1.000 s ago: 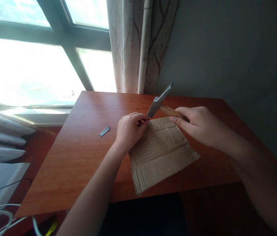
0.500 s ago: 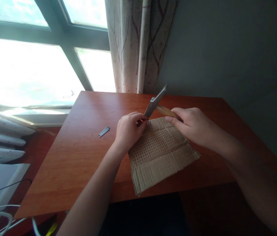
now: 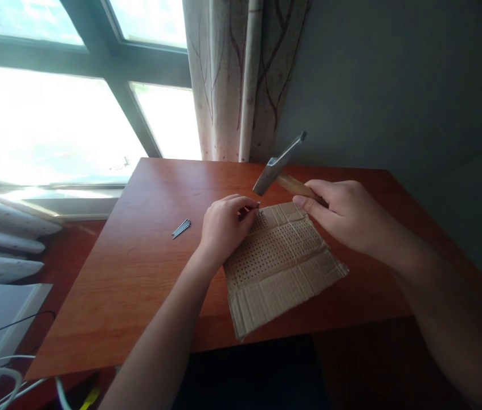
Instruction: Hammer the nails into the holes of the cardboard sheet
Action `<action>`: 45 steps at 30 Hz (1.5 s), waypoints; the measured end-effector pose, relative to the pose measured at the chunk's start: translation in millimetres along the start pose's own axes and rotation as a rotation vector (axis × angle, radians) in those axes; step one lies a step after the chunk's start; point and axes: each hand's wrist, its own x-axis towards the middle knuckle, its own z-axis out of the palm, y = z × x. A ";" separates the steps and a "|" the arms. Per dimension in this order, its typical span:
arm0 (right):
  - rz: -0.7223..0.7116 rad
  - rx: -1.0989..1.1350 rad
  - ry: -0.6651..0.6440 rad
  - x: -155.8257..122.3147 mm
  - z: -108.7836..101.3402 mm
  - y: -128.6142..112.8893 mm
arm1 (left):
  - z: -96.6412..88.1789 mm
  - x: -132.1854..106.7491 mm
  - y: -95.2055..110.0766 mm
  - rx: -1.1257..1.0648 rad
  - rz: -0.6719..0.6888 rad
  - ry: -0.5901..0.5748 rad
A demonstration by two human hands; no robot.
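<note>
A piece of brown cardboard (image 3: 281, 267) with rows of small holes lies on the wooden table (image 3: 138, 267). My left hand (image 3: 224, 225) pinches a small nail (image 3: 258, 208) upright at the cardboard's far left corner. My right hand (image 3: 343, 213) is closed round the wooden handle of a hammer (image 3: 278, 164). The metal hammer head hangs tilted a little above the nail, not touching it.
A small bundle of loose nails (image 3: 182, 228) lies on the table left of my left hand. A patterned curtain (image 3: 241, 80) and a window (image 3: 53, 114) stand behind the table. White cables (image 3: 5, 376) lie on the floor at the lower left.
The hammer head has lifted up and slightly right, off the nail it was resting on half a second ago. My left hand has stayed in place on the nail.
</note>
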 end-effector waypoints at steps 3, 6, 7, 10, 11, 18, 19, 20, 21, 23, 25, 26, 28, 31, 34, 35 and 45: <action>0.009 0.001 -0.004 -0.6 1.5 -0.5 | -0.6 0.1 0.6 0.001 -0.003 -0.003; 0.026 0.001 -0.076 0.3 8.0 1.7 | -1.5 0.4 2.0 0.023 -0.019 -0.010; 0.030 -0.002 -0.087 0.8 10.2 2.7 | -1.7 0.5 2.5 0.029 -0.020 -0.011; 0.032 -0.018 -0.076 1.7 13.7 4.8 | -2.4 0.6 3.5 0.024 -0.018 -0.015; 0.030 -0.020 -0.075 1.7 13.4 4.8 | -2.5 0.5 3.7 0.021 -0.020 -0.019; 0.001 0.007 -0.032 -2.9 4.1 0.6 | -1.9 -0.4 1.5 0.010 -0.018 -0.024; 0.004 0.004 -0.021 -3.4 4.0 0.7 | -1.8 -0.4 1.1 0.007 -0.018 -0.023; 0.009 0.003 -0.023 -3.7 4.7 1.0 | -1.8 -0.3 0.8 0.007 -0.017 -0.022; 0.016 0.003 -0.035 -3.8 6.0 1.7 | -1.9 -0.2 0.6 0.013 -0.016 -0.024; 0.027 0.005 -0.073 -3.5 9.6 3.2 | -2.3 0.1 0.7 0.038 -0.011 -0.032; 0.033 0.004 -0.104 -2.8 13.0 4.5 | -2.9 0.2 1.1 0.062 -0.008 -0.044; 0.034 0.001 -0.108 -2.6 14.0 4.9 | -3.1 0.2 1.3 0.067 -0.007 -0.048; 0.034 0.001 -0.107 -2.7 14.2 5.0 | -3.3 0.2 1.6 0.066 -0.011 -0.052; 0.024 0.012 -0.096 -3.6 11.8 4.2 | -3.0 0.3 1.9 0.056 -0.015 -0.056; 0.010 0.011 -0.062 -3.7 10.6 3.4 | -2.9 0.5 2.2 0.040 -0.023 -0.048; 0.008 0.006 -0.051 -3.4 11.0 3.3 | -3.1 0.6 2.5 0.036 -0.024 -0.043; 0.012 0.029 -0.098 -3.6 17.0 5.4 | -4.1 1.2 3.2 0.077 -0.024 -0.077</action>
